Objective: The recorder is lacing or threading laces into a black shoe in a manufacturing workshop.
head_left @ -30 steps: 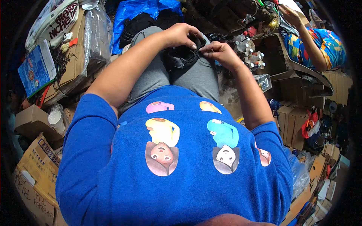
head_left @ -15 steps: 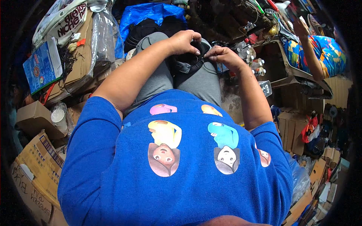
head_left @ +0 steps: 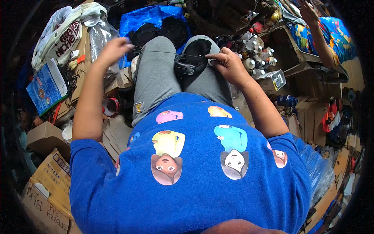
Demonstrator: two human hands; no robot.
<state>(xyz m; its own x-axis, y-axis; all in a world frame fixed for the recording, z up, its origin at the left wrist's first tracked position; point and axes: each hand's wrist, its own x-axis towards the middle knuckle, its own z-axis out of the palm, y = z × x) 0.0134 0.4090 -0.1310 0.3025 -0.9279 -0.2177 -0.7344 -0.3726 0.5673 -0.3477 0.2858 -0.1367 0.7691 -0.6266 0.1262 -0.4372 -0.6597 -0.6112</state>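
Observation:
A black shoe [head_left: 191, 67] rests on my grey-trousered lap, mostly over the right thigh, its opening facing up. My right hand [head_left: 231, 67] pinches its right-hand edge between thumb and fingers. From near those fingertips a dark thread [head_left: 163, 52] stretches taut leftward across the left knee. At its other end, my left hand [head_left: 115, 51] is raised out to the left, smeared by motion, its fingers closed on the thread. Whether a needle is there is too small and blurred to tell.
Beyond my knees lies a blue plastic bag [head_left: 128, 17] with black items. Several small bottles [head_left: 259, 58] stand to the right, by a worn bin [head_left: 288, 46]. Another person's arm [head_left: 321, 43] is at the upper right. Cardboard boxes [head_left: 46, 136] crowd the left.
My left hand has swung away from the shoe to the left, drawing the thread out straight. My right hand has stayed at the shoe's edge.

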